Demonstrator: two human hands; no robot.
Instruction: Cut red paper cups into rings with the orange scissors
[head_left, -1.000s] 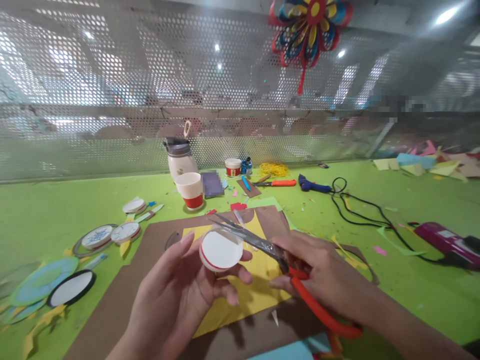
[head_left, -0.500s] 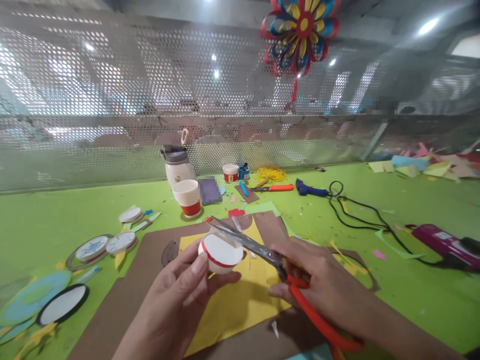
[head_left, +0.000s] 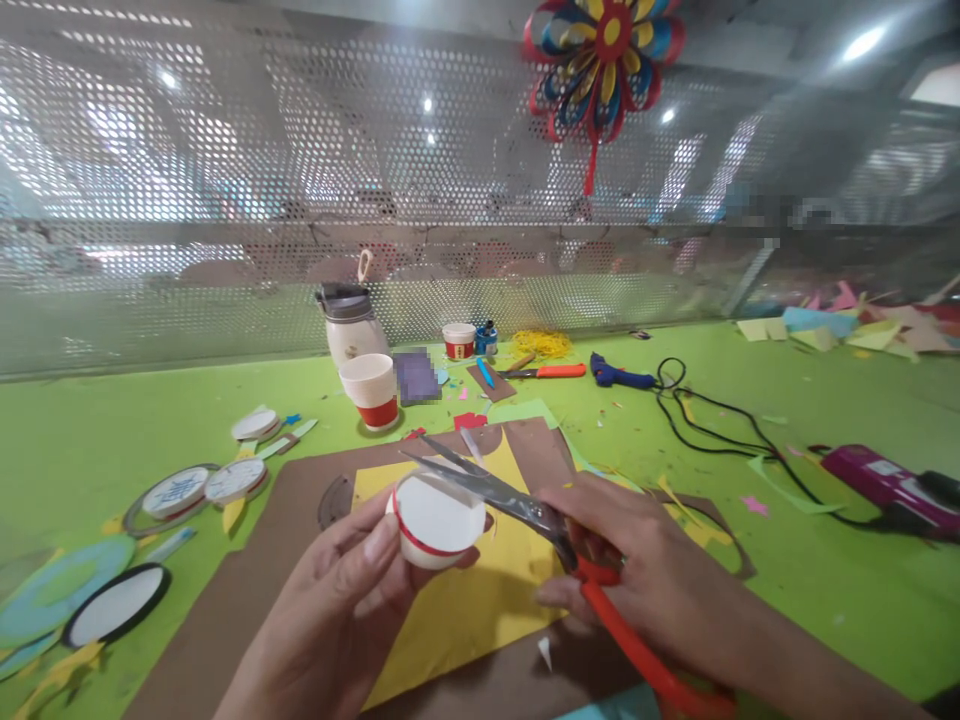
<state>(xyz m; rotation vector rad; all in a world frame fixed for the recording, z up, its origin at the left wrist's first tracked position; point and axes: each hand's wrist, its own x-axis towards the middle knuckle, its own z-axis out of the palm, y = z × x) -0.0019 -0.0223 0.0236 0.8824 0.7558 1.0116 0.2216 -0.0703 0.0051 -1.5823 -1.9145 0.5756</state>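
1. In the lower centre of the frame, the left hand (head_left: 341,590) curls around a short, cut-down paper cup (head_left: 439,515), white with a red band, thumb on its near left side.
2. Right of centre, the right hand (head_left: 637,555) is closed on orange-handled scissors (head_left: 517,497). Their blades, slightly parted, point toward the upper left and overlap the cup's far right edge; whether they touch it is hard to tell.
3. Beneath the hands, a yellow sheet (head_left: 465,620) lies on brown cardboard (head_left: 217,610), spread over a bright green bench (head_left: 847,600).
4. At the left, small white discs (head_left: 236,482) and a black-rimmed white oval (head_left: 116,605) lie among paper scraps.
5. Left of centre, farther back, a taller red-and-white paper cup (head_left: 375,395) stands in front of a grey-lidded bottle (head_left: 351,330).
6. Right of centre sits a blue glue gun (head_left: 619,373); a magenta device (head_left: 889,483) lies at the right edge.
7. A perforated screen (head_left: 247,170) fills the background, and a red, yellow and blue flower ornament (head_left: 613,40) hangs at upper right.
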